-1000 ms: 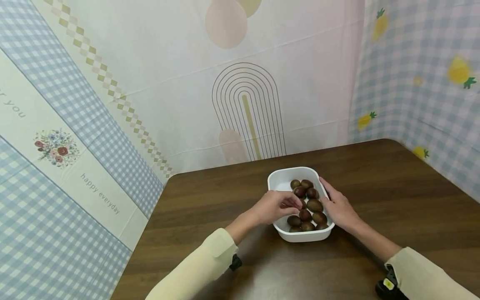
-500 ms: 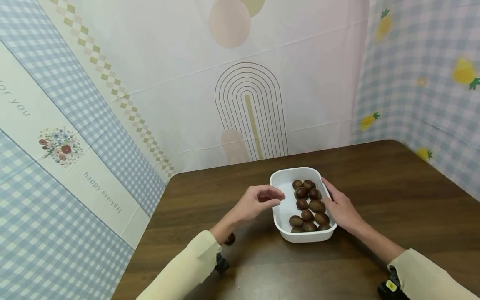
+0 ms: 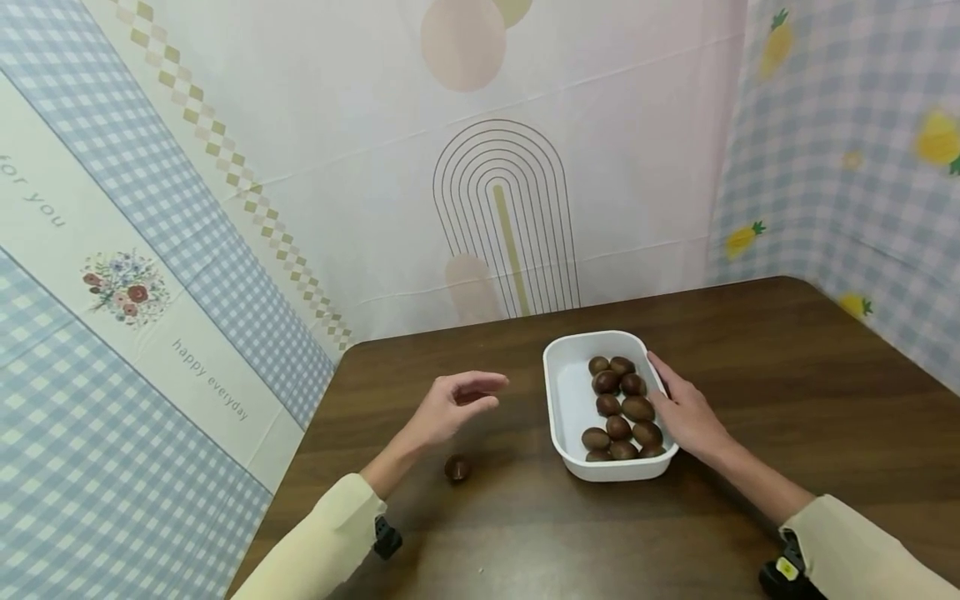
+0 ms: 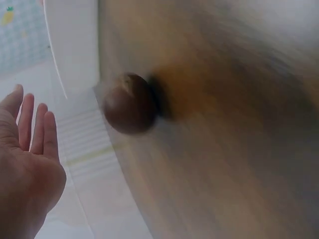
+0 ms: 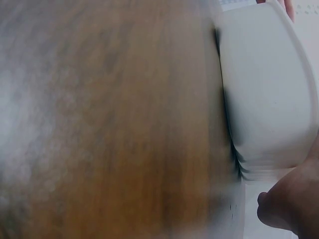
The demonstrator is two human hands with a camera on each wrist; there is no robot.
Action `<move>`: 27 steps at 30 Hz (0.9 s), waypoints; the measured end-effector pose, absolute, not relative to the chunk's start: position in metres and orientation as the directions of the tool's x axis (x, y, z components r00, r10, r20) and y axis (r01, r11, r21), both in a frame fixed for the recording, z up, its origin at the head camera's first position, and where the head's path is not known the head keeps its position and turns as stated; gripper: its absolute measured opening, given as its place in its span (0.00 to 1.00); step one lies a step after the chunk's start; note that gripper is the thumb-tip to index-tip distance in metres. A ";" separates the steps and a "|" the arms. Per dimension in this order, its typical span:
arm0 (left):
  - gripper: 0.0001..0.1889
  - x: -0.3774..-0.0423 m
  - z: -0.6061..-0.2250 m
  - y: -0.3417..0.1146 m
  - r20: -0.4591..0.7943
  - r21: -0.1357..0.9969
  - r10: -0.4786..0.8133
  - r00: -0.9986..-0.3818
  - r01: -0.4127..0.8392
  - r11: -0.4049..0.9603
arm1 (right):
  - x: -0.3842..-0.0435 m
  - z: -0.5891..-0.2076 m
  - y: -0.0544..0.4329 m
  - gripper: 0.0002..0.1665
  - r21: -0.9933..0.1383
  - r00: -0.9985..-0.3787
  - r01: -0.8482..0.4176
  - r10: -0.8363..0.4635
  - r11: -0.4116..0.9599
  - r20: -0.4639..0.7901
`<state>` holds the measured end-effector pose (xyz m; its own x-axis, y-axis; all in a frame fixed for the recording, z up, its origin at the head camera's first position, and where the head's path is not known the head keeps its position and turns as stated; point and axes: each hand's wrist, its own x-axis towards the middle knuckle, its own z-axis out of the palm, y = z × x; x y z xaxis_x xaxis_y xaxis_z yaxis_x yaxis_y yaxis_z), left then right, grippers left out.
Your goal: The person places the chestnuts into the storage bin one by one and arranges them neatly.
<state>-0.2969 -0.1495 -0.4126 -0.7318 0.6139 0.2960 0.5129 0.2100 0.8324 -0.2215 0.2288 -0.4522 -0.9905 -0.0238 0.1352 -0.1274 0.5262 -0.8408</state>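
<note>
A white rectangular dish holds several brown chestnuts, bunched along its right side and near end, leaving its left floor bare. My right hand grips the dish's right side, thumb over the rim and fingers along the outer wall. The right wrist view catches the dish's outer wall. Over the table left of the dish hovers my left hand, fingers loosely bent and thumb apart, with nothing in it. Below that hand lies a single chestnut on the table, large in the left wrist view.
The brown wooden table runs back to a printed white cloth. Checked blue cloth hangs at both sides. A tiny pale speck lies near the front.
My left hand has drawn out of the dish and moved left, away from its chestnuts. The lone chestnut, hidden behind the left arm before, now shows. My right hand stays on the dish.
</note>
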 end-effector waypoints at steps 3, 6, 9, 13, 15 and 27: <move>0.19 -0.295 -0.421 -0.164 0.322 0.827 0.582 -0.747 0.521 0.210 | -0.221 -0.452 0.229 0.39 -0.841 -0.991 -0.124 -0.025 0.527 0.130; 0.22 -0.288 -0.430 -0.174 0.339 0.831 0.524 -0.782 0.509 0.222 | -0.221 -0.452 0.229 0.39 -0.843 -0.992 -0.121 -0.029 0.525 0.124; 0.23 -0.279 -0.438 -0.181 0.340 0.840 0.441 -0.831 0.479 0.255 | -0.221 -0.451 0.229 0.40 -0.841 -0.992 -0.121 -0.032 0.527 0.123; 0.24 -0.267 -0.446 -0.188 0.323 0.846 0.341 -0.883 0.431 0.315 | -0.221 -0.451 0.228 0.39 -0.838 -0.992 -0.120 -0.030 0.532 0.124; 0.24 -0.262 -0.449 -0.191 0.310 0.844 0.320 -0.895 0.414 0.341 | -0.221 -0.450 0.229 0.39 -0.837 -0.992 -0.121 -0.028 0.533 0.125; 0.21 -0.234 -0.460 -0.203 0.217 0.827 0.366 -0.905 0.369 0.423 | -0.221 -0.451 0.229 0.39 -0.836 -0.992 -0.120 -0.026 0.535 0.125</move>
